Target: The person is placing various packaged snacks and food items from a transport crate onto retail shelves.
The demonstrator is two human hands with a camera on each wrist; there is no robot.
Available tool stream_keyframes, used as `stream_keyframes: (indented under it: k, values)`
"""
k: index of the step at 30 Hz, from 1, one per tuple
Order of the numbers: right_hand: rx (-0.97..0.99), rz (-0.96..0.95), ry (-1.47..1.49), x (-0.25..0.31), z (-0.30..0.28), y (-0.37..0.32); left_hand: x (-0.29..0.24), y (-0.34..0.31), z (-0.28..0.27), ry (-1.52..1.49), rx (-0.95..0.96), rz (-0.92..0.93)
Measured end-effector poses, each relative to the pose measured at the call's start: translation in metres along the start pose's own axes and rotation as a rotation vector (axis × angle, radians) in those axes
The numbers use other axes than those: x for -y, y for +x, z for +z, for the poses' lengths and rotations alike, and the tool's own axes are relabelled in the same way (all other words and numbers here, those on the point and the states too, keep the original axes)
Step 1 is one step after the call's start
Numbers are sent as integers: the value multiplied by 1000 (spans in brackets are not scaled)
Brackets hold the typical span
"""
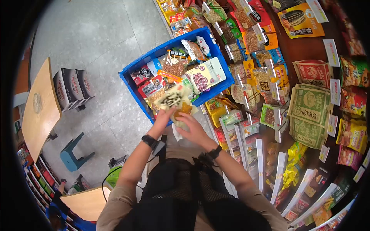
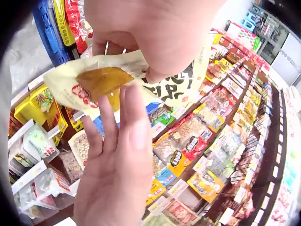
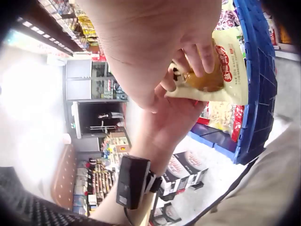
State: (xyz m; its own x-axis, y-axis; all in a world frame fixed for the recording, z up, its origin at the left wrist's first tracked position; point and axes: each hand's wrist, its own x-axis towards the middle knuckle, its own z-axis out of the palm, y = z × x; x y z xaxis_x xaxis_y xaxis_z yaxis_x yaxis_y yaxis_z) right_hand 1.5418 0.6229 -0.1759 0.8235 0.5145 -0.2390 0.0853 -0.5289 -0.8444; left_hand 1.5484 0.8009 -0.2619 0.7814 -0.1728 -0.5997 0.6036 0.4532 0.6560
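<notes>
My left hand (image 1: 163,118) grips the lower end of a cream snack bag (image 1: 172,96) with dark lettering and a window showing brown contents. In the left wrist view, the left thumb presses on the face of the bag (image 2: 61,87). My right hand (image 1: 192,131) is beside it, fingers extended and overlapping the window in both wrist views. The bag is over the near side of a blue basket (image 1: 212,93). Inside the basket lie several packaged snacks, among them a bag of nuts (image 1: 175,68) and a pale pouch with dark red pictures (image 1: 206,75).
Shelves of bagged snacks (image 1: 308,106) with price tags run along the right. On the left are a wooden tabletop (image 1: 42,111), a printed carton (image 1: 75,88) and a blue stool (image 1: 71,154) on the grey floor. A second wooden surface (image 1: 84,204) stands lower left.
</notes>
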Motion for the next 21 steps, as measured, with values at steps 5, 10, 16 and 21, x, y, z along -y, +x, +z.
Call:
stream_keyframes:
  k: [5, 10, 16, 21]
  values:
    - [-348, 8, -74, 8, -13, -44, -25, -73, -7, -180, -59, 12]
    - [-177, 72, 511, 12, -11, -90, -16, -152, 29, -178, -14, 117]
    - [-57, -76, 606, 30, -8, -153, 17, -246, 82, 158, -57, 353]
    - [29, -97, 713, 67, -3, -189, 15, -309, 98, 216, -180, 435]
